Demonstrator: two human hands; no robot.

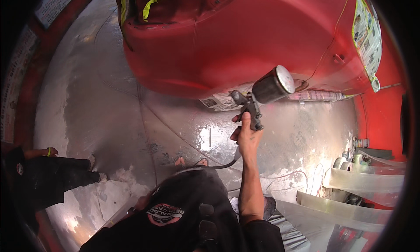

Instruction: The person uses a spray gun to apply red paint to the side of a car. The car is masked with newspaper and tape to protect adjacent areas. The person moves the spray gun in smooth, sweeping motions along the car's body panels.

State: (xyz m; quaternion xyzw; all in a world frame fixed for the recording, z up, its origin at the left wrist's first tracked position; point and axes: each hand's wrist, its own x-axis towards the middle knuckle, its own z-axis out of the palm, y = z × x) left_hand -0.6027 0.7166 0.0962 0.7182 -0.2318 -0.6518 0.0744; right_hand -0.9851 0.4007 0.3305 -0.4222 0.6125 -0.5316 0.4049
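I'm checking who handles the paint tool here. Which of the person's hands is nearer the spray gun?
Right. The right hand grips the spray gun by its handle, raised toward the red car body. The left hand isn't clearly visible, low by the dark clothing.

Red car body (245, 46) blocks you just ahead; bare floor (109, 116) lies open left, plastic sheeting (350, 199) crowds right.

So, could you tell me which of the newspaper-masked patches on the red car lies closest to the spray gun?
The newspaper under the car's lower edge, just left of the spray gun in the right hand; the other masked patch sits far right.
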